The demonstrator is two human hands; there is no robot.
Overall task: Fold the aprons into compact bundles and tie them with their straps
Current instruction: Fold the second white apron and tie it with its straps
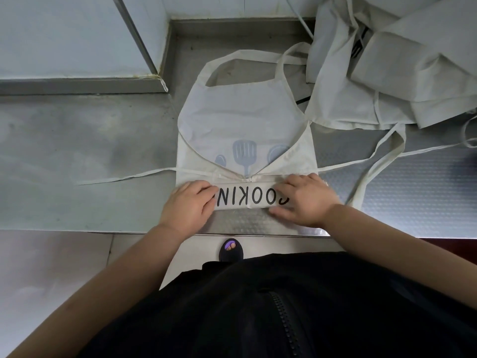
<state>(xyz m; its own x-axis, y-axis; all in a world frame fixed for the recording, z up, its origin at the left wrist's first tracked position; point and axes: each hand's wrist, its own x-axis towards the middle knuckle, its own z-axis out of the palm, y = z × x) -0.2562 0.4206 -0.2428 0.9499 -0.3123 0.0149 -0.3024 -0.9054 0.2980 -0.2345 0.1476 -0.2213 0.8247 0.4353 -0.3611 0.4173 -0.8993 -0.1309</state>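
Now we are pressing our left hand [187, 205] and right hand [304, 200], fingers [284, 188] spread flat and gripping nothing, onto the rolled near edge of the cream apron [245, 120] lying on the steel worktop [85, 156], beside the apron pile [387, 65].

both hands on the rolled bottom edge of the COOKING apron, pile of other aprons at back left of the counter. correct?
Not quite. The pile of other aprons sits at the back right of the counter, not back left; the head view shows it. The rest holds: left hand and right hand both press on the rolled bottom edge of the COOKING apron.
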